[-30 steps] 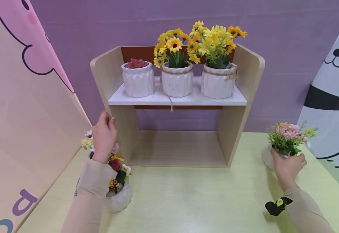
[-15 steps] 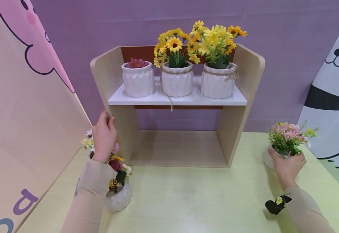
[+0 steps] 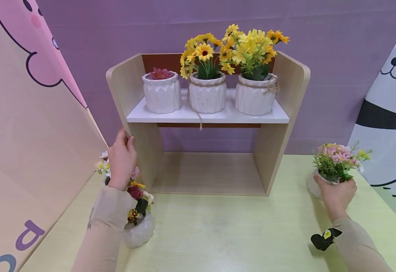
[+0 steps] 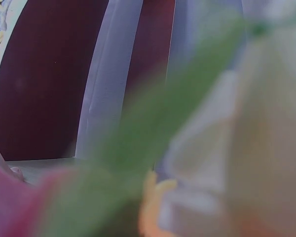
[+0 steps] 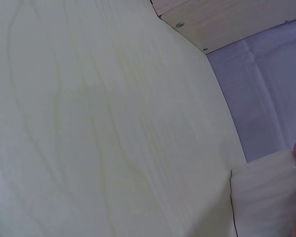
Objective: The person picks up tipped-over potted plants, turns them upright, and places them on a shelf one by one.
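Observation:
My left hand (image 3: 122, 160) is at the left side panel of a wooden two-tier shelf (image 3: 141, 151), its fingertips and thumb at the panel's front edge. Below the wrist stand potted artificial flowers (image 3: 138, 228), partly hidden by the sleeve. Blurred leaves (image 4: 153, 118) and petals fill much of the left wrist view. On the table at the right, my right hand (image 3: 337, 194) grips a white flowerpot (image 3: 313, 185) with pink flowers (image 3: 337, 155). The right wrist view shows part of that pot (image 5: 266, 197) with fingertips at its side.
The white upper board (image 3: 208, 118) holds a pot with a red succulent (image 3: 162, 92) and two with yellow flowers (image 3: 207, 92). Below it is the lower compartment's floor (image 3: 208, 173). A pale table (image 3: 218, 230) lies in front; a purple cloth (image 3: 330, 56) hangs behind.

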`<control>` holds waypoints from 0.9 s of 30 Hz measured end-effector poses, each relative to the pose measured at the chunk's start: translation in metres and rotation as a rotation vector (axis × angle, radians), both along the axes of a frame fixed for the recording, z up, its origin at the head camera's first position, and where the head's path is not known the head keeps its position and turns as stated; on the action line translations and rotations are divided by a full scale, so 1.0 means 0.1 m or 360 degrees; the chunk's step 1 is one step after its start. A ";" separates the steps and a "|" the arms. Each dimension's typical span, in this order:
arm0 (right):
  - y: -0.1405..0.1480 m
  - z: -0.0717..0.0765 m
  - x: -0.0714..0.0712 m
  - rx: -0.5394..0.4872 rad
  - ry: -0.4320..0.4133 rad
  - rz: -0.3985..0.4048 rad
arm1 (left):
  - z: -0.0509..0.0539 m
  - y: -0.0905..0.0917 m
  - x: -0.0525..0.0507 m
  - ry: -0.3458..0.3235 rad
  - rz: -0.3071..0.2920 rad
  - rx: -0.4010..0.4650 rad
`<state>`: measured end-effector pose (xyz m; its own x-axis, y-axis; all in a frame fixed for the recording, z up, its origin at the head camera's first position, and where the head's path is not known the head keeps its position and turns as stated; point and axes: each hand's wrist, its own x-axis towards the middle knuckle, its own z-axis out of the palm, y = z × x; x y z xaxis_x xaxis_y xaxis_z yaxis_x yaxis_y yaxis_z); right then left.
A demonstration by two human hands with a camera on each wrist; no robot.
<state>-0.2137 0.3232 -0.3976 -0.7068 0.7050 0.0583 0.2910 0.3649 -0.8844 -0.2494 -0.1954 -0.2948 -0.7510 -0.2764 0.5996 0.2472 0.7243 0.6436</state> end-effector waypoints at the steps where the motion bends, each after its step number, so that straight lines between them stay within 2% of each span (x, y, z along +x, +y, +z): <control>1: 0.00 0.00 0.00 -0.0003 0.0007 -0.0004 | 0.00 0.00 0.00 0.0001 -0.0001 0.0003; 6: 0.00 0.01 0.01 -0.0009 0.0015 -0.0014 | 0.00 0.00 0.00 0.0022 0.0004 0.0002; 13: 0.04 0.00 0.03 -0.0048 -0.0023 -0.0005 | 0.00 0.00 0.00 -0.0002 0.0002 -0.0003; 27: 0.06 0.01 0.14 -0.0027 -0.0083 0.0057 | 0.01 0.00 0.01 -0.0049 -0.0004 0.0010</control>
<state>-0.2000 0.3296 -0.3963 -0.7335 0.6797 0.0090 0.3241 0.3613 -0.8743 -0.2485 -0.1953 -0.2942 -0.7699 -0.2784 0.5742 0.2287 0.7197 0.6556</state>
